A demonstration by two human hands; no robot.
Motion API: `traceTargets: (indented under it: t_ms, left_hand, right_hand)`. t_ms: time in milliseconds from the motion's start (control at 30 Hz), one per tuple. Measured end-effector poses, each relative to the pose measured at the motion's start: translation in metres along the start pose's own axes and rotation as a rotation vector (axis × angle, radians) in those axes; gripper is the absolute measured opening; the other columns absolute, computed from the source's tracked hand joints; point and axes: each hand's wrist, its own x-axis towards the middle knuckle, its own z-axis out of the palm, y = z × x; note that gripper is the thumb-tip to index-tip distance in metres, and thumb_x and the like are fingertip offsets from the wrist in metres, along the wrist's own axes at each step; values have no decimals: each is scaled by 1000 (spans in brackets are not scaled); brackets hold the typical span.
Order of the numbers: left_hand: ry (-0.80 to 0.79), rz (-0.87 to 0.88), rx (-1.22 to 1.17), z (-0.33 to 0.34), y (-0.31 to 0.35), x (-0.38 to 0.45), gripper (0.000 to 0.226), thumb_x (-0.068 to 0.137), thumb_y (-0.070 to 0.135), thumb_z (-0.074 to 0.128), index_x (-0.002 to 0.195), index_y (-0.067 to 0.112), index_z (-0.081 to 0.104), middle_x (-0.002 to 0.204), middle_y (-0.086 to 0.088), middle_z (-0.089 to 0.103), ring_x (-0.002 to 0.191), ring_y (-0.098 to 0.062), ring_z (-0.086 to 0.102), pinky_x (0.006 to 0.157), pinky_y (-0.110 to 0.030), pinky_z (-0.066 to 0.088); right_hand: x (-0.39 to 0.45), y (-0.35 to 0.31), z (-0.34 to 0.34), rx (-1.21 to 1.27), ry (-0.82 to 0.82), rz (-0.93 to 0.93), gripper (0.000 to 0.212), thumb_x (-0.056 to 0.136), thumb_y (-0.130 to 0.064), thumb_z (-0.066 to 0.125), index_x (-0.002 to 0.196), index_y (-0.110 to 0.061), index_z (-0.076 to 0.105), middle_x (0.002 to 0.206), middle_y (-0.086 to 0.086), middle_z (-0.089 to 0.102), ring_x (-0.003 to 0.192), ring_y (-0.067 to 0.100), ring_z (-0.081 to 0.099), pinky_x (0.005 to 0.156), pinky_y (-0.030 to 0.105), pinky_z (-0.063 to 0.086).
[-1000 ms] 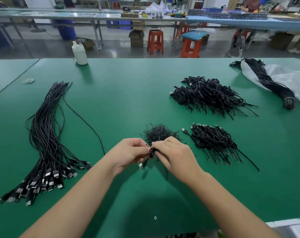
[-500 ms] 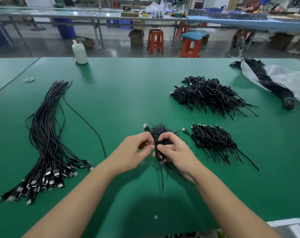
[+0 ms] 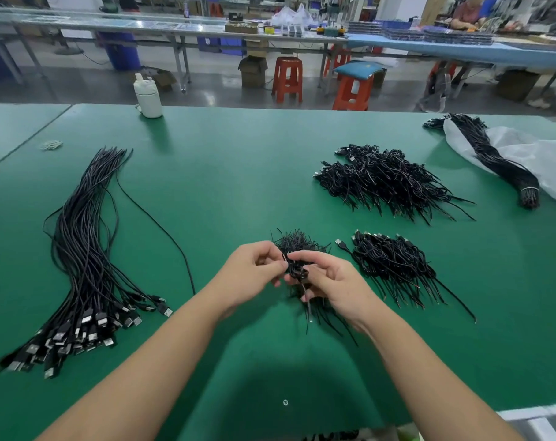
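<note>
we grip the thin black coiled cable between both hands: the right hand curled round the coil, the left hand pinching its top end. its long axis runs away from us, with the loose tail dangling below the fingers.

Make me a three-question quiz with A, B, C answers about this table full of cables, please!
1. Where on the table does the white bottle stand?
A) at the near edge
B) by the far edge, on the left
C) in a hand

2. What colour is the table top?
A) green
B) red
C) yellow

3. What are the left hand and right hand doing?
A) lying flat
B) lifting the bottle
C) pinching one small coiled black cable

Answers:
1 B, it stands at the far edge, left of the middle.
2 A, the top is green all over.
3 C, the fingers of both hands close on the coil between them.
</note>
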Motion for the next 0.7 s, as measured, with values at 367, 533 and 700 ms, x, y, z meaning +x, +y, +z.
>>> traceTargets:
  t_ms: [367, 533, 700]
  left_hand:
    - [112, 266, 254, 9, 3, -7, 14, 91, 16, 65, 79, 20, 58, 68, 10, 54, 63, -8, 45, 64, -21, 40]
    - [83, 652, 704, 7, 7, -12, 6, 93, 18, 54, 87, 17, 57, 80, 7, 55, 76, -11, 48, 78, -34, 40]
    - [95, 808, 986, 11, 6, -12, 16, 91, 19, 44, 93, 16, 60, 79, 0, 54, 75, -23, 54, 74, -39, 46]
  right_hand:
    - [4, 0, 4, -72, 263, -20, 15, 93, -15, 67, 79, -15, 73, 63, -2, 53, 45, 13, 37, 43, 19, 29]
    - [3, 0, 3, 51, 197, 78, 20, 96, -19, 62, 84, -7, 72, 61, 8, 61, 43, 14, 42, 44, 22, 35]
    - [4, 2, 4, 100, 254, 82, 9, 93, -14, 64, 99, -9, 60, 69, 16, 68, 50, 22, 46, 41, 21, 39]
